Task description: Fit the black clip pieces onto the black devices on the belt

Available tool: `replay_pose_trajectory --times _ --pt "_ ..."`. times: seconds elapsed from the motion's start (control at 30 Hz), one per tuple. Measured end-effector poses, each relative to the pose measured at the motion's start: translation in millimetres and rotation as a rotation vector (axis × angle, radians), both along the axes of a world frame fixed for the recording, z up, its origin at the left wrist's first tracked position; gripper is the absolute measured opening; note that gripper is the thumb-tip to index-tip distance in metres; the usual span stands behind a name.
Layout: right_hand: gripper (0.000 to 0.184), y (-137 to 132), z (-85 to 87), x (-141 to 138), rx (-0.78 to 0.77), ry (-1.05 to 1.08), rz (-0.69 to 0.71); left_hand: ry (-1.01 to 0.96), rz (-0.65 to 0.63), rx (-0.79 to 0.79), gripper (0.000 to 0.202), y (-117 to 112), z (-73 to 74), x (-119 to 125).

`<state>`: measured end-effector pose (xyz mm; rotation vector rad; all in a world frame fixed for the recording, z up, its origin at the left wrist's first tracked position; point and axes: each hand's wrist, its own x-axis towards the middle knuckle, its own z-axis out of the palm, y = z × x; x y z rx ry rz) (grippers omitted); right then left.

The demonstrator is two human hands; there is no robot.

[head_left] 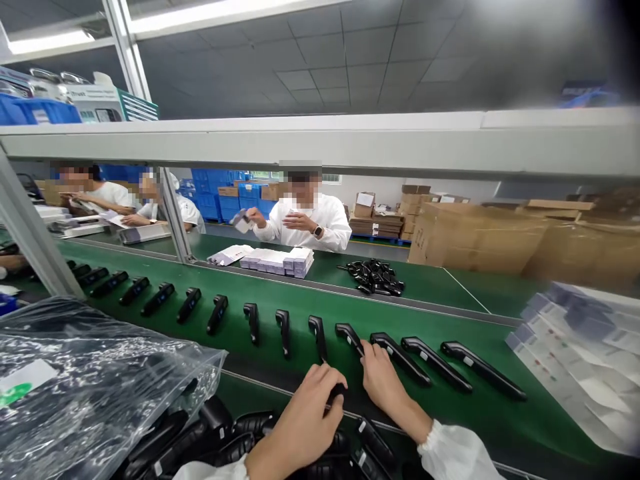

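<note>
My left hand point(305, 417) is closed around a black handheld device point(337, 392), mostly hidden by the fingers, above the near edge of the green belt point(280, 297). With its fingers at the lower end of a black bent-head device point(349, 335), my right hand point(383, 380) grips it on the belt. More such devices lie in a spaced row, including one to the left point(317, 333) and one to the right point(400, 359). Below my left hand is a heap of the same devices point(215, 427), partly under a clear plastic bag point(110, 373).
Stacked white boxes point(580, 360) stand at the right. Across the belt, a person in white point(325, 223) handles a small box behind white cartons point(277, 261) and a pile of black parts point(374, 275). A shelf beam point(320, 143) crosses overhead; an upright post point(37, 220) stands left.
</note>
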<state>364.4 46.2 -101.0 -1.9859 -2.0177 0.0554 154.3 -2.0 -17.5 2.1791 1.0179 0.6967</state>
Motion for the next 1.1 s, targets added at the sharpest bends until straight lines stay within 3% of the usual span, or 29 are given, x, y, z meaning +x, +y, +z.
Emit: replay_pose_trajectory --times 0.2,0.43,0.53,0.63,0.7,0.77,0.83,0.9,0.93,1.0,1.07,1.1 --pt "0.05 -2.0 11.4 22.7 -0.039 0.021 0.013 -0.219 0.135 -0.218 0.011 11.3 0.5 0.3" --pt "0.041 -5.5 14.2 41.6 -0.049 0.035 -0.002 -0.223 0.081 -0.324 0.016 13.2 -7.8 8.3" --pt "0.042 -15.4 24.9 41.1 0.046 0.047 -0.034 -0.238 0.057 -0.337 0.013 16.5 -16.0 21.2" --pt "0.041 -34.0 49.9 39.1 0.151 0.252 0.123 -0.248 0.051 -0.307 0.01 18.8 -19.2 31.7" --pt "0.036 -45.5 67.9 36.7 0.047 0.485 0.355 -0.226 0.057 -0.259 0.011 17.5 -17.4 35.1" --pt "0.027 -51.0 79.5 33.1 -0.09 0.665 0.493 -0.174 0.09 -0.183 0.015 13.3 -13.9 36.3" --pt "0.018 -48.4 80.4 28.4 -0.111 0.75 0.471 -0.12 0.16 -0.098 0.025 6.8 -10.1 36.5" --pt "0.012 -39.2 71.3 23.5 -0.045 0.726 0.359 -0.026 0.177 -0.004 0.032 -0.6 -6.4 37.2" --pt "0.011 -33.4 64.3 21.0 -0.009 0.656 0.295 0.055 0.112 0.054 0.031 -4.1 -4.6 37.8" --pt "0.016 -22.5 49.3 15.9 0.038 0.451 0.186 0.257 -0.142 0.187 0.027 -10.3 -1.9 40.2" --pt "0.03 -14.5 36.9 10.7 0.046 0.277 0.125 0.439 -0.384 0.299 0.029 -14.9 -1.5 43.9" --pt "0.037 -11.8 32.4 8.4 0.045 0.211 0.103 0.49 -0.444 0.325 0.03 -16.5 -2.5 46.1"
